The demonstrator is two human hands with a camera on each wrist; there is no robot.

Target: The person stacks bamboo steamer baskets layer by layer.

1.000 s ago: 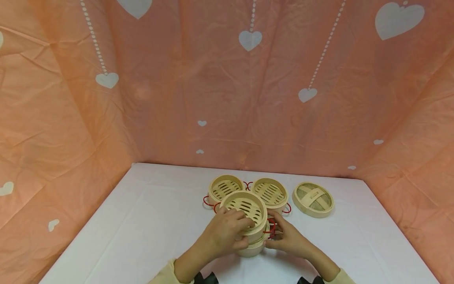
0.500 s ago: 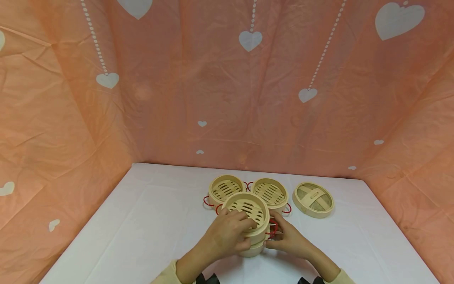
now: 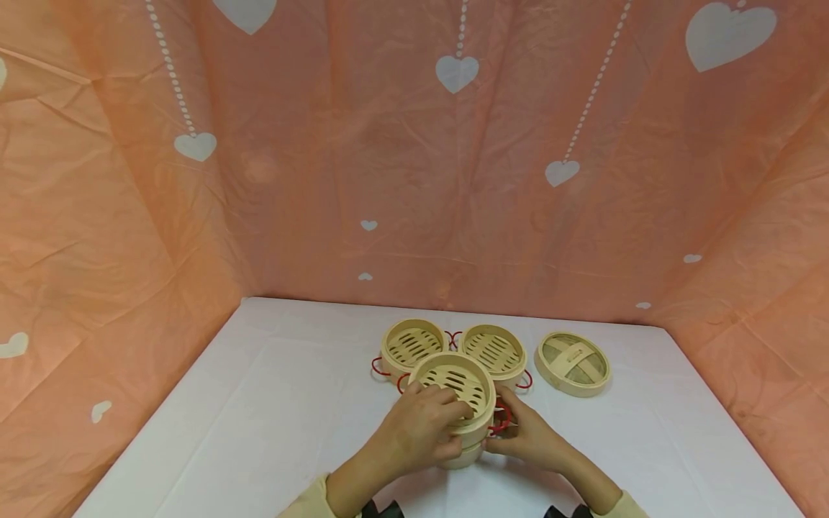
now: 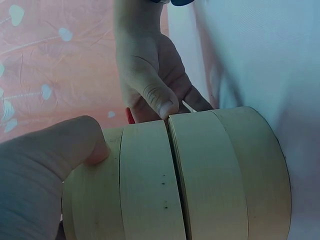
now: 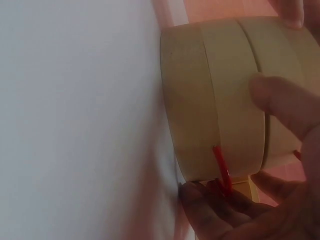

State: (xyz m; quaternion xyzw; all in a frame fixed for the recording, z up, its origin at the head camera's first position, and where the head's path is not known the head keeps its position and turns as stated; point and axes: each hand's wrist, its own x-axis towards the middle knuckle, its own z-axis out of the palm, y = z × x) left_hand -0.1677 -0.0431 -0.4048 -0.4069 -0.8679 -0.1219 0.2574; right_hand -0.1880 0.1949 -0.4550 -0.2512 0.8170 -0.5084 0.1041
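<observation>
Two round bamboo steamer baskets are stacked at the front middle of the table. My left hand [image 3: 417, 428] grips the upper steamer basket [image 3: 490, 403] at its near left rim, fingers over the inside and thumb on the outer wall. Beneath it stands the lower steamer basket [image 3: 463, 459], on the white cloth. My right hand [image 3: 527, 435] holds the stack from the right, its thumb at the seam and its fingers curled round the lower basket's far side. A red handle [image 5: 222, 170] shows between that hand's fingers. A thin dark seam separates the two baskets in the left wrist view.
Behind the stack, side by side, stand a left steamer basket [image 3: 414, 345] and a right steamer basket [image 3: 492, 350], both with red handles. A woven bamboo lid [image 3: 573, 363] lies to their right. An orange cloth with white hearts [image 3: 456, 216] hangs behind the table.
My left hand has shifted the upper basket slightly right and toward me, so it sits more squarely over the lower one. The right hand has barely moved.
</observation>
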